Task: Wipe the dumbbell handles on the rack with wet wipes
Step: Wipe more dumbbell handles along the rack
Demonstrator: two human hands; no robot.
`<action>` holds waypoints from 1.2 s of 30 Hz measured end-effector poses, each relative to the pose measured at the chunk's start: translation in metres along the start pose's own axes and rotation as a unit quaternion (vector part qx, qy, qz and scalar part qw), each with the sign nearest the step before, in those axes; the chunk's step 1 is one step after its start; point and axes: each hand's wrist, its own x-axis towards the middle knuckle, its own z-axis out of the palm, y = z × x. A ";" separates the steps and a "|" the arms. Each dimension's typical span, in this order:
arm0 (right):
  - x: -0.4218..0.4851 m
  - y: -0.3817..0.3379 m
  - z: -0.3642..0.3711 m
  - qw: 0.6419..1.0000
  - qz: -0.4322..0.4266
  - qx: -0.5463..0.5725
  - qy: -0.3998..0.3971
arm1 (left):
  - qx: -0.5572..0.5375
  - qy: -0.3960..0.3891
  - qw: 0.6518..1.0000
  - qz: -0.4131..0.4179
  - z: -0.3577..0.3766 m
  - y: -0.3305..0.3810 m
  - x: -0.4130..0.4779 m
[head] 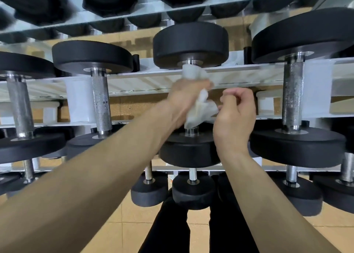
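The person stood in front of a white rack (145, 80) full of dumbbells. The middle dumbbell (191, 44) lay on the rack right ahead, with one black end far away and one black end close by.

The left hand (188, 97) was curled tight around the bar of that dumbbell. A white wet wipe (201, 111) was squeezed between the hand and the bar. The wipe was wrapped around the bar, so most of the bar was hidden. Some of the wipe poked out above the hand, next to the far black end. More of it hung out below, in loose folds. A short shiny bit of the bar (191, 132) showed under the wipe, just above the near black end. The left hand looked blurry.

The right hand (235, 114) was just beside the wipe, on its right. Its fingers were curled in like a loose fist. A corner of the wipe reached toward it, but I could not tell if the fingers pinched it.

Another dumbbell (100, 101) sat to the left, and one more (292, 93) sat to the right. Their rough silver bars were bare. Smaller dumbbells sat on the shelf below. Black trouser legs (166, 224) stood on the tan floor (122, 224).
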 end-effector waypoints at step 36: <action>-0.002 -0.001 0.002 0.999 0.011 -0.051 -0.013 | -0.049 -0.264 0.959 -0.092 -0.023 -0.010 0.012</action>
